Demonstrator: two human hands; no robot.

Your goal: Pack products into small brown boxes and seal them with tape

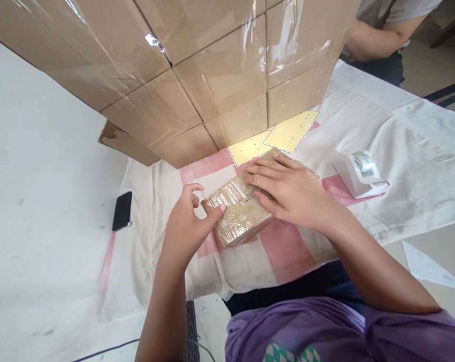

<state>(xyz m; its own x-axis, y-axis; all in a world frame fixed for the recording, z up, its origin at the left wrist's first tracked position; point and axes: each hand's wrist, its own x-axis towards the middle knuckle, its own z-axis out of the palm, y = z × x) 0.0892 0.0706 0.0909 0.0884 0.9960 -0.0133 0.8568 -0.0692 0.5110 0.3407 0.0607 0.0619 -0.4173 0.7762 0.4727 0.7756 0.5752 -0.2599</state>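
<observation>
A small brown cardboard box [246, 213], wrapped in clear glossy tape, lies at a slant on the cloth in front of me. My left hand [185, 221] is at its left end: the thumb touches the taped top, while the index finger curls in the air beside the corner, apart from the thumb. Some of the left fingers are hidden behind the hand. Across the right part of the box my right hand [287, 191] rests flat with its fingers stretched out. Small dark print shows on the box near the right fingertips.
Taped cardboard boxes [212, 75] form a tall stack at the back. Yellow patterned paper sheets [293, 133] lie before it. A white tape dispenser [359, 173] stands right, a black phone [122, 211] left, on the pink-and-white cloth [287, 251]. Another person's arm [378, 37] shows top right.
</observation>
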